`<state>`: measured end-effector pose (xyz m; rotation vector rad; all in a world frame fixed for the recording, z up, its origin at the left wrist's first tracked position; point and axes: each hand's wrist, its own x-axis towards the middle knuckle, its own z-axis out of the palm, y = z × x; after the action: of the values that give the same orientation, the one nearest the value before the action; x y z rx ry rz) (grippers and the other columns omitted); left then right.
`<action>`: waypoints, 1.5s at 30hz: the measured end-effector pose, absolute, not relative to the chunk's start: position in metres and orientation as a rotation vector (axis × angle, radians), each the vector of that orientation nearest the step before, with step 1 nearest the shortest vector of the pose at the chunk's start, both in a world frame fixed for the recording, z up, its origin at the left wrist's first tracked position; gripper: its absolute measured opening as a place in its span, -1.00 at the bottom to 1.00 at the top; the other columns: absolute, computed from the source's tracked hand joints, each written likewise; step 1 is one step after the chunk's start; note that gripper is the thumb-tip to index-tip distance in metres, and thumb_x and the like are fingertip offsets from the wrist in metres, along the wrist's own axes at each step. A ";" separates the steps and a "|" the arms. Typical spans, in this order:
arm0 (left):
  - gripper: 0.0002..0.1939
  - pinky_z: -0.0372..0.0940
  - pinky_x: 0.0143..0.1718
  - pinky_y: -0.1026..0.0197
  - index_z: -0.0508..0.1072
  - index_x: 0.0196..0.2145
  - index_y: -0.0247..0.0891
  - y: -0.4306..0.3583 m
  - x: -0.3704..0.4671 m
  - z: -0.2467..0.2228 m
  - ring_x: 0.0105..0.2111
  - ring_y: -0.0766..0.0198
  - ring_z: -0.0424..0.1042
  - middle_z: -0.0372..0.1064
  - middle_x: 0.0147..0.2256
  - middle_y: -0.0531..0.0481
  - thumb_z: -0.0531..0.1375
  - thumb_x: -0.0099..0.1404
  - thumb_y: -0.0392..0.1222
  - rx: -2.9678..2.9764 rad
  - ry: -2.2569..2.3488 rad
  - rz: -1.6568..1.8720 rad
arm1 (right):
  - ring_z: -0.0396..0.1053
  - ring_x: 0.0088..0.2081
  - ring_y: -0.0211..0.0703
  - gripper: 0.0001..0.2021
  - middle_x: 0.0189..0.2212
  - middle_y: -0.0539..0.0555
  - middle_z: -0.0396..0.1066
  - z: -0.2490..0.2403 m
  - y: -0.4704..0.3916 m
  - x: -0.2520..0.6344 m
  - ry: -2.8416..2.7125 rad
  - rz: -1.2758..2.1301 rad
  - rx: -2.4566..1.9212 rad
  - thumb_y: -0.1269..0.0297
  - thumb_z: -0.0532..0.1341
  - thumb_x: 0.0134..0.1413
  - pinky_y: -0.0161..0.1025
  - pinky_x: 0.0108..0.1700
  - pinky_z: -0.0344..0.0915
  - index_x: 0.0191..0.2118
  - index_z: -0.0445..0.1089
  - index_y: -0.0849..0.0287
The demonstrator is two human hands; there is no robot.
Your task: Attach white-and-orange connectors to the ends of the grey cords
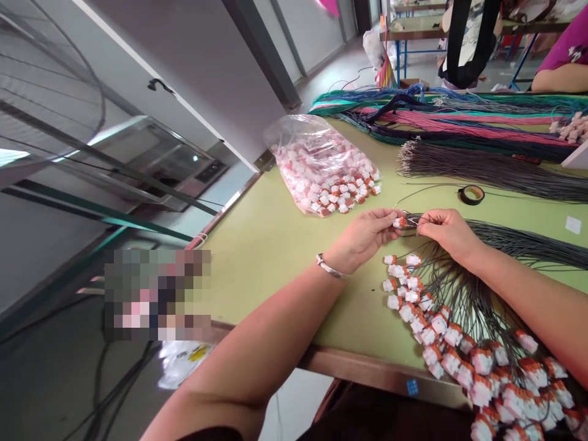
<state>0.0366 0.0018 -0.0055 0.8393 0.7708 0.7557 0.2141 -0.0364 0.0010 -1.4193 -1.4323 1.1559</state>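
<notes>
Between thumb and fingers, my left hand [367, 237] pinches a small white-and-orange connector [399, 223]. Close beside it on the right, my right hand [448, 231] is closed on a thin dark wire [413, 223] whose end points at the connector; whether it sits inside cannot be made out. Below both hands spreads a pile of wired connectors [452, 335], white with orange ends, hanging partly over the table's front edge. A bundle of dark wires [523, 242] runs rightward from behind my right hand.
A clear plastic bag [316, 144] of loose connectors lies open at the table's back left. Behind my right hand are a roll of black tape [471, 195], a grey wire bundle [487, 171] and coloured wires [482, 119]. A co-worker's purple sleeve [563, 46] shows at far right.
</notes>
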 end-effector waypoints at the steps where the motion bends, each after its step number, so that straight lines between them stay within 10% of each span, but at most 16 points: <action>1: -0.89 0.34 -0.32 0.35 0.54 -0.32 -0.42 0.001 0.036 -0.006 -0.45 0.45 0.42 0.48 -0.38 -0.07 0.20 0.27 -0.38 0.828 0.753 0.755 | -0.05 -0.57 -0.37 -0.84 -0.71 -0.11 0.07 0.001 -0.036 0.214 -1.437 1.159 -1.419 0.23 0.17 -0.26 -0.30 -0.50 -0.11 -0.66 0.28 0.20; 45: -0.85 0.33 -0.12 0.22 0.55 -0.51 -0.30 -0.010 0.041 -0.011 -0.30 0.32 0.44 0.46 -0.38 0.00 0.43 -0.04 -0.24 1.249 0.777 1.024 | 0.01 -0.56 -0.34 -0.82 -0.70 -0.08 0.13 -0.003 -0.033 0.216 -1.528 1.150 -1.454 0.23 0.13 -0.25 -0.31 -0.49 -0.05 -0.63 0.37 0.23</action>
<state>0.0409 -0.0103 -0.0115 1.2494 0.7770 1.0236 0.2163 -0.0330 -0.0032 -1.4538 -1.5278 1.1505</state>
